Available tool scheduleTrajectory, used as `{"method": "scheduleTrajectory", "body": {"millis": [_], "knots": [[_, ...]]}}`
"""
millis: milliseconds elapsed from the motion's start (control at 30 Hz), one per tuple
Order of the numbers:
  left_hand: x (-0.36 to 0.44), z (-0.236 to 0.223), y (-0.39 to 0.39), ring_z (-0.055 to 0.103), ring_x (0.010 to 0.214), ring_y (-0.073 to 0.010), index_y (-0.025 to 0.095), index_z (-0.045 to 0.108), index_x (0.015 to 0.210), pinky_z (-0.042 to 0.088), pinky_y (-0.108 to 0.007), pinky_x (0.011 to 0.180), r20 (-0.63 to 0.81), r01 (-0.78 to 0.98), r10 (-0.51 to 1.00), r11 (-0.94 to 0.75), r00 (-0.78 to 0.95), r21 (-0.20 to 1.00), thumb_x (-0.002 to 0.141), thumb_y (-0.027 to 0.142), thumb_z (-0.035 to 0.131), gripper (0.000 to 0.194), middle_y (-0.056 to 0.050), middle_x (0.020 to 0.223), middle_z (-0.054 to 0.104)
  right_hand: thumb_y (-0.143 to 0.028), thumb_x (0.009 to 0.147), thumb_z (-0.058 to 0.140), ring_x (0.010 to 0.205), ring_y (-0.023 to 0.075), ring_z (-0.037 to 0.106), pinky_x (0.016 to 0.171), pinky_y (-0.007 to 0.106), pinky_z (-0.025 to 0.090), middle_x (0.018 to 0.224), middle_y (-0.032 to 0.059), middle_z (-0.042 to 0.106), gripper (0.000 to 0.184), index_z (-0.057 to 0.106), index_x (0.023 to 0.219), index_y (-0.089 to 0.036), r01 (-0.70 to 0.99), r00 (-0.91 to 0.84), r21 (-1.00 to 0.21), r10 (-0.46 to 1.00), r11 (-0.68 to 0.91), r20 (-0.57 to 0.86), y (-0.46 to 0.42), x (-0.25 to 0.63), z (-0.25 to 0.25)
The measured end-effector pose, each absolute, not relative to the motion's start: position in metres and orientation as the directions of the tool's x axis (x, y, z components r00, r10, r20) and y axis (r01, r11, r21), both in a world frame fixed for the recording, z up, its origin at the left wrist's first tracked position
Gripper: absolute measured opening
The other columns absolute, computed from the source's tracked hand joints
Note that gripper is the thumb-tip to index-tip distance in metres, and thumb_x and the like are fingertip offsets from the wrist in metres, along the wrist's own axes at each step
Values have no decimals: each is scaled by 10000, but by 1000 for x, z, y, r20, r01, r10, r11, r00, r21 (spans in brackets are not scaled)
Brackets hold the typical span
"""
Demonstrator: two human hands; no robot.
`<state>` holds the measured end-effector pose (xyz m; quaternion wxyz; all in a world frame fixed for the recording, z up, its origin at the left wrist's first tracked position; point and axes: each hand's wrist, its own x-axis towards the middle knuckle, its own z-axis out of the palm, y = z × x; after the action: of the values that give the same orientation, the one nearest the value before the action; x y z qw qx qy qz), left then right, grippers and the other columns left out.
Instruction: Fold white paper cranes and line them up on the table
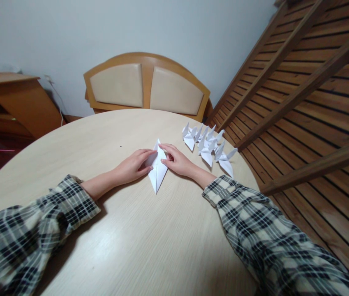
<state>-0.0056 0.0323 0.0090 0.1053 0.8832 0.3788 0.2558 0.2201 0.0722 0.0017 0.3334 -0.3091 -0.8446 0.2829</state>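
Observation:
A white sheet of paper (157,174), folded into a long diamond with a centre crease, lies on the round table, one point towards me. My left hand (131,166) grips its left edge, fingers over the upper part and thumb near the middle. From the other side, my right hand (179,161) pinches the right edge, its index finger near the top point and its thumb lower down. Parts of the paper are hidden under the fingers. To the right of my right hand stands a group of several white paper cranes (206,155), wings raised.
The pale wooden table (125,242) spreads around the paper. A chair (146,80) with a cream padded back stands at its far edge. A slatted wooden partition (310,102) rises close along the right. A brown cabinet (14,102) and a white cable (58,100) are at the left.

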Motion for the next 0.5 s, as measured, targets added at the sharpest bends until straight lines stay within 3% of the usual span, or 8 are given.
{"method": "scheduleTrajectory", "body": {"millis": [233,500], "knots": [[-5,10,31,480,1244,-305,113,421,1373,433,-499,1016,375,625,726,-688,577,370,894,276,530,518,-215,1356,500,-85,824,529,705,96,501,729,321,518,1342,129,457,588,401,1384,-209,299,-512,-739,755,603,409,73,218,-1],[-6,7,33,466,1267,-319,118,470,1353,430,-497,1029,370,657,741,-670,560,346,890,306,542,504,-218,1374,480,-14,791,502,737,101,523,702,269,482,1082,76,590,350,613,1097,-142,374,-492,-711,777,596,392,74,217,1]]}}
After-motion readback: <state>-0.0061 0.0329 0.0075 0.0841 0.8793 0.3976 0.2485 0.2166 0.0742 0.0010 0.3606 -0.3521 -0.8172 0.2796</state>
